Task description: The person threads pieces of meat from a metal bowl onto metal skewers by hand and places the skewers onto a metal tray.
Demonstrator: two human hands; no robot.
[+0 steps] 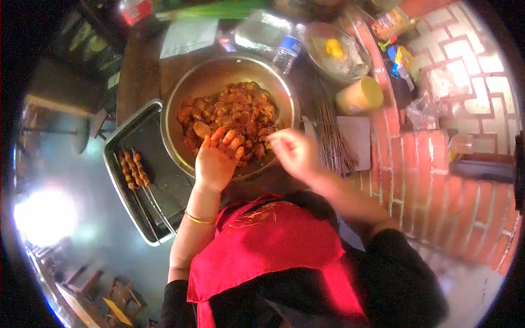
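Observation:
A large metal bowl [290,90] holds a heap of red-brown marinated meat pieces [235,106]. Over its near rim, my left hand [215,164] is turned palm up, fingers apart and stained with marinade. A paler meat piece [202,129] shows just beyond the thumb tip; whether it touches the thumb I cannot tell. My right hand [298,156], slightly blurred, is at the bowl's right edge with its fingers closed together. Anything in those fingers is too small or hidden to make out. Several loaded meat skewers [134,168] lie on a dark tray [158,210] left of the bowl.
A bundle of bare skewers [332,131] lies right of the bowl, near a yellowish jar [360,95]. Behind the bowl stand a water bottle [288,52] and a clear plastic container [263,31]. A brick wall [437,175] borders the right side.

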